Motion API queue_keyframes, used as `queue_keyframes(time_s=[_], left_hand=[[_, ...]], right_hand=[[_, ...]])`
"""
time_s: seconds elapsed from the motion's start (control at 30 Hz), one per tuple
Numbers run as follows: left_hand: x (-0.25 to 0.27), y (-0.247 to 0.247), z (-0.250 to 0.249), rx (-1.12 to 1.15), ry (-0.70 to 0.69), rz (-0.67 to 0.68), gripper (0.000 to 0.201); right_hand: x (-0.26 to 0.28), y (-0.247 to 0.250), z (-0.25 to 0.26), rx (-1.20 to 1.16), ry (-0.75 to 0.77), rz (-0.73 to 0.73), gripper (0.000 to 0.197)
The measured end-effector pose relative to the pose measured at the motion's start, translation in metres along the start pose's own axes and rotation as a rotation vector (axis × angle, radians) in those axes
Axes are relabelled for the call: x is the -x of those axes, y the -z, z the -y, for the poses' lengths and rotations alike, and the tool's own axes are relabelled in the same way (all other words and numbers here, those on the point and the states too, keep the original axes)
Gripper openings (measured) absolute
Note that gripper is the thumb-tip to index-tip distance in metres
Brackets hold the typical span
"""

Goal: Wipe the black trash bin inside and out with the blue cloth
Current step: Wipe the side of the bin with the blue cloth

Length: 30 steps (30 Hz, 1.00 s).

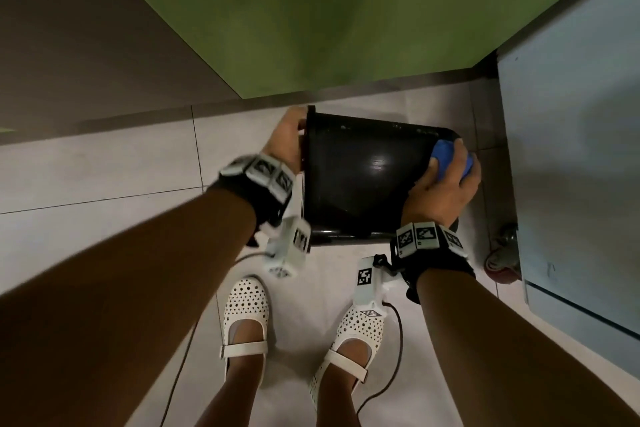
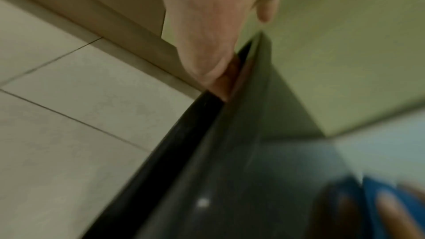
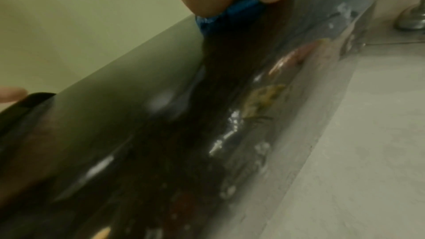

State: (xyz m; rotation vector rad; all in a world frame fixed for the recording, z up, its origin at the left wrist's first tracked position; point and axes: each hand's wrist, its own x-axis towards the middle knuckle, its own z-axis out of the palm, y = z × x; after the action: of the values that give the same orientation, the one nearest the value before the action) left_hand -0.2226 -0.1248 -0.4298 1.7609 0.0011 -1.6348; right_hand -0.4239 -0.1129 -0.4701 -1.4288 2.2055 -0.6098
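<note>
Tiled floor (image 1: 104,166), fingers (image 1: 460,152) seemingly clutching cloth (image 1: 445,158)

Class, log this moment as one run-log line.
left hand: grips bin rim | right hand: presses blue cloth on black trash bin base end | bin: sideways, held up

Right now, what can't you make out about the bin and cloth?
- Black trash bin interior: head view shows only its outer wall; opening faces away.
- Left hand fingertips: hidden behind the rim.
- Blue cloth: mostly covered by right hand.
- Wrist views: motion-blurred; dirt unclear.
</note>
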Motion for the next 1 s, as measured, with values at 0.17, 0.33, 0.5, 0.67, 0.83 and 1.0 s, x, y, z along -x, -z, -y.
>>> queue_keyframes(time_s=[0.17,0.33,0.5,0.67,0.83,1.0], left_hand=[[0.000,-0.012,-0.034,-0.352,0.051,-0.087,0.064],[0.014,-0.030,-0.026,-0.486,0.005,-0.185,0.043],[0.031,-0.037,-0.010,-0.479,-0.040,-0.124,0.041],[0.048,-0.034,-0.006,-0.393,-0.027,-0.127,0.041],[0.051,-0.026,-0.002,-0.497,-0.143,-0.108,0.047],[0.053,-0.028,0.003,-0.466,-0.183,-0.109,0.058]], right_hand=[[0.006,0.005,0.003,-0.059,0.072,0.000,0.042],[0.032,0.012,0.007,-0.057,0.040,-0.010,0.044],[0.073,0.004,0.040,-0.164,0.343,0.186,0.046],[0.075,-0.008,0.065,-0.101,0.587,0.179,0.047],[0.065,0.007,0.054,-0.099,0.430,0.123,0.037],[0.022,0.025,0.021,-0.149,0.003,-0.071,0.044]])
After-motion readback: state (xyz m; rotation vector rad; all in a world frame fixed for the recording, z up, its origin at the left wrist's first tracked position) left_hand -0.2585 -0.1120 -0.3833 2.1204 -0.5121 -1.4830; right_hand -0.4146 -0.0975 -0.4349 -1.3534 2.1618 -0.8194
